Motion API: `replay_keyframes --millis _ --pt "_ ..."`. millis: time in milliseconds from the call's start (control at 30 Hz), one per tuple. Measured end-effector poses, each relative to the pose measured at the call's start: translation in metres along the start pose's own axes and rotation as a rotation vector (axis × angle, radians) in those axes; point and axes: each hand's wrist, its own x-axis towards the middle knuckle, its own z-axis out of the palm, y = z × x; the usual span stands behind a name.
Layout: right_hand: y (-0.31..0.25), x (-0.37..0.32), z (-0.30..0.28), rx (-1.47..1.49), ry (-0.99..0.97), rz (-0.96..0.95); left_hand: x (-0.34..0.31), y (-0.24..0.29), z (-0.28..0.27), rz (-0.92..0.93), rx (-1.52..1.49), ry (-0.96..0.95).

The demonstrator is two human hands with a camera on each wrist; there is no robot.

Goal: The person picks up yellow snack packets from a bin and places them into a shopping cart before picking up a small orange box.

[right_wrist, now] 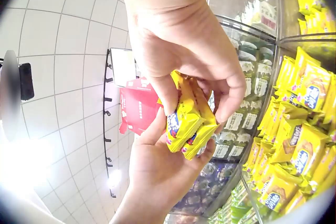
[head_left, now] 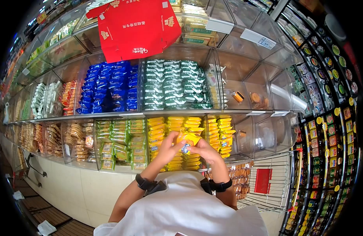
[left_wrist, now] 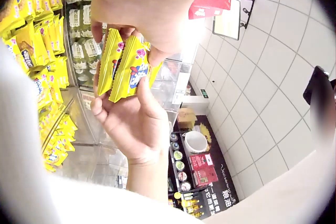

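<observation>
Both hands hold a small stack of yellow snack packets [head_left: 190,137] in front of the chest, above the bin of matching packets [head_left: 175,128]. My left hand [head_left: 168,147] grips the stack from one side, thumb on the wrappers. From the other side my right hand [head_left: 209,151] grips it as well. In the left wrist view the packets [left_wrist: 130,74] lie side by side, with crimped ends and a blue-and-white logo. The right wrist view shows the packets [right_wrist: 190,121] between the thumbs and fingers of both hands; some fingers are hidden behind them.
Clear-walled bins hold green packets [head_left: 122,137], blue packets [head_left: 106,86] and dark green-and-white packets [head_left: 173,84]. A red cardboard sign [head_left: 136,29] hangs over the upper shelf. At the lower right stands a wire shopping cart [head_left: 268,185], beside a rack of jars [head_left: 327,137].
</observation>
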Motion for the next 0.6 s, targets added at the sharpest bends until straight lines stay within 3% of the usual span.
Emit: replay_keyframes --millis 600 --pt "0.0022 0.0016 -0.0003 -0.05 0.003 0.031 -0.0007 0.0044 -0.0013 -0.031 0.021 0.006"
